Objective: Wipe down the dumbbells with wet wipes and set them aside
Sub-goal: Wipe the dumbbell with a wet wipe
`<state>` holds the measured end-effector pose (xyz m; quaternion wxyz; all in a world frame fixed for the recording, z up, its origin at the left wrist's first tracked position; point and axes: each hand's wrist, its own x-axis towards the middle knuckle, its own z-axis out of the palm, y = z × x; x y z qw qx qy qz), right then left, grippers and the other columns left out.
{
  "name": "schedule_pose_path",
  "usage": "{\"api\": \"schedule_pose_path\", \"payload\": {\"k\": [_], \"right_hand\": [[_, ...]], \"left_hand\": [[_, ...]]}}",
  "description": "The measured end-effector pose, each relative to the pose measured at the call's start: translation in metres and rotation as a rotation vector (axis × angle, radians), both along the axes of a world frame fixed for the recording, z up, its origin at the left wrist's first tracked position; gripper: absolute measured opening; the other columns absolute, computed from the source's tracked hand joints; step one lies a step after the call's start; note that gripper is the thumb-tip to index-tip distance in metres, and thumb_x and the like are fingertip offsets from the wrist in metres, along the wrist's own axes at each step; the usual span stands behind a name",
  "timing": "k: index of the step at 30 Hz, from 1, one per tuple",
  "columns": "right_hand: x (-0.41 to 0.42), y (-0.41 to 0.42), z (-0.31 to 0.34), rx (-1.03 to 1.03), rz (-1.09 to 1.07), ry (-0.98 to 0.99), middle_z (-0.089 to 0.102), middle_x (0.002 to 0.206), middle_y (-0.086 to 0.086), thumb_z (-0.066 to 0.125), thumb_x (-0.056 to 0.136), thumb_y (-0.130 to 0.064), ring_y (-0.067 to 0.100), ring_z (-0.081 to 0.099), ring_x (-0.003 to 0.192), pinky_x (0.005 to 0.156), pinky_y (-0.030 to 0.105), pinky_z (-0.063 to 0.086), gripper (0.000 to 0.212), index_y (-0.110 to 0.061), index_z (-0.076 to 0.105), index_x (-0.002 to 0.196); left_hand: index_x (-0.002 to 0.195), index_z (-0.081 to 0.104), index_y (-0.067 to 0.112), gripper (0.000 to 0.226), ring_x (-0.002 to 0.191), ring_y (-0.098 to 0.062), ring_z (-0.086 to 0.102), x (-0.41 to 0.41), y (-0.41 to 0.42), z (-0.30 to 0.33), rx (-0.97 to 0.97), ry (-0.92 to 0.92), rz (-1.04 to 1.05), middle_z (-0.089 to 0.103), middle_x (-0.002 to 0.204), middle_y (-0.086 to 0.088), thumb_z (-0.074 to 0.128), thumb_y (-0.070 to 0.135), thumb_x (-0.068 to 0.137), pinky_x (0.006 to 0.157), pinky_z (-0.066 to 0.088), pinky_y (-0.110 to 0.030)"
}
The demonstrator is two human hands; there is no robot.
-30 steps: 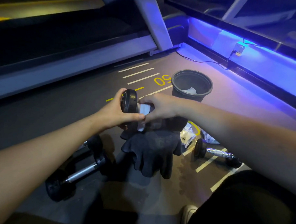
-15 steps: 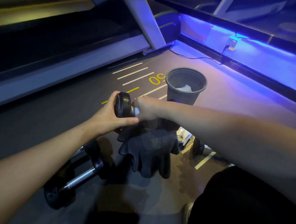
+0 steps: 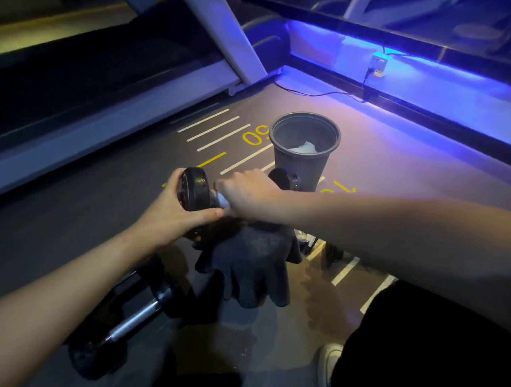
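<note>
From the head view, the left hand (image 3: 172, 216) holds one black end of the dumbbell (image 3: 194, 188) up above the floor. The right hand (image 3: 249, 193) is curled around its middle bar, pressing a white wipe (image 3: 221, 199) there, just in front of the bin (image 3: 305, 151).

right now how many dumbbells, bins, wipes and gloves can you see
dumbbells: 2, one held, one on the floor
bins: 1
wipes: 2, one in hand, one in the bin
gloves: cannot separate, one dark bundle
total: 6
</note>
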<state>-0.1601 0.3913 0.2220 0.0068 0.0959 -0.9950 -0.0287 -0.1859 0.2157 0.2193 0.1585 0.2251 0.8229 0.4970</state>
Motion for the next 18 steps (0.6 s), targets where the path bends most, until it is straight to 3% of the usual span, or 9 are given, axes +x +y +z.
{"api": "schedule_pose_path", "payload": {"k": [3,5,7,9,12,15,18], "right_hand": [[-0.007,0.004,0.012,-0.141,-0.077,-0.260,0.069,0.095,0.009,0.068,0.083,-0.036,0.032,0.067,0.089,0.066,0.032,0.043,0.030,-0.011,0.065,0.100],[-0.010,0.011,0.017,-0.365,-0.117,-0.493,0.071,0.076,0.005,0.070,0.081,-0.020,0.030,0.071,0.075,0.061,0.033,0.053,0.020,-0.003,0.070,0.089],[-0.010,0.015,0.019,-0.467,-0.142,-0.623,0.074,0.071,0.007,0.067,0.080,-0.010,0.029,0.074,0.070,0.061,0.036,0.060,0.016,0.003,0.072,0.088],[-0.007,0.013,0.019,-0.333,-0.114,-0.531,0.072,0.075,0.002,0.070,0.078,-0.020,0.026,0.070,0.068,0.061,0.032,0.055,0.022,-0.003,0.071,0.090],[0.003,0.008,0.010,-0.045,-0.065,-0.191,0.063,0.087,0.005,0.070,0.079,-0.042,0.029,0.061,0.079,0.066,0.031,0.040,0.038,-0.015,0.066,0.104],[0.013,0.011,-0.004,0.023,0.000,0.055,0.070,0.102,0.008,0.063,0.086,-0.044,0.033,0.067,0.094,0.068,0.032,0.033,0.037,-0.015,0.061,0.110],[0.012,0.015,-0.004,-0.017,-0.042,0.045,0.070,0.100,0.008,0.063,0.085,-0.040,0.033,0.067,0.094,0.067,0.032,0.035,0.035,-0.016,0.060,0.110]], "left_hand": [[0.124,0.039,0.027,0.070,0.063,0.007,0.059,0.002,0.002,0.002,-0.017,0.009,-0.005,0.057,0.094,0.010,0.086,0.013,0.073,0.055,0.054,-0.016],[0.122,0.037,0.030,0.078,0.066,0.007,0.056,0.003,0.004,0.003,-0.053,0.069,-0.013,0.055,0.095,0.010,0.091,0.024,0.066,0.062,0.050,-0.013],[0.126,0.034,0.033,0.089,0.074,0.006,0.056,0.003,0.004,0.002,-0.102,0.094,-0.022,0.055,0.102,0.009,0.089,0.036,0.056,0.066,0.048,-0.010],[0.135,0.031,0.031,0.098,0.081,0.003,0.056,0.003,0.001,-0.001,-0.122,0.067,-0.007,0.056,0.108,0.007,0.090,0.037,0.056,0.070,0.045,-0.013],[0.139,0.030,0.026,0.099,0.081,0.002,0.060,0.005,0.002,-0.001,-0.118,0.035,0.007,0.057,0.105,0.010,0.092,0.026,0.062,0.066,0.046,-0.010],[0.134,0.031,0.028,0.086,0.070,0.009,0.059,0.007,0.005,0.002,-0.097,0.033,0.027,0.056,0.097,0.014,0.087,0.010,0.071,0.059,0.048,-0.008],[0.131,0.032,0.031,0.083,0.076,0.005,0.058,0.008,0.010,0.005,-0.092,0.048,0.038,0.056,0.099,0.014,0.087,0.012,0.071,0.060,0.049,-0.006]]}}
